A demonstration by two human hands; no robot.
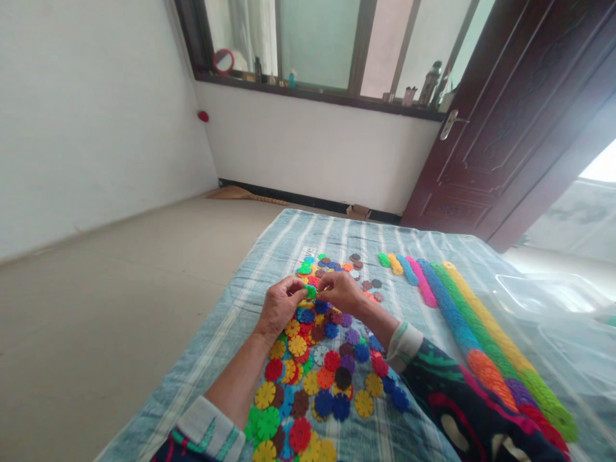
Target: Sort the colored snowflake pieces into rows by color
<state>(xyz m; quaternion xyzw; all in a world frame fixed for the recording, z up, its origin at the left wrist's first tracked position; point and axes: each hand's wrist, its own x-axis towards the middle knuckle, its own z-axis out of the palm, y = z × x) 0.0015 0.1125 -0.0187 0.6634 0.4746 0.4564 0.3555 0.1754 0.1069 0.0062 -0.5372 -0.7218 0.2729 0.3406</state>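
Observation:
Over a pile of colourful notched discs, my left hand pinches a green disc piece between thumb and finger. My right hand has its fingers pressed together at the right side of that green piece; whether it grips the piece too or something small beside it is hidden. Loose discs in red, yellow, blue, brown and purple spread under and around both hands on the striped cloth.
To the right lie long rows of stacked discs and several short stacks. Clear plastic containers stand at the far right. Behind are a dark red door, a windowsill with small items, and a broom on the floor.

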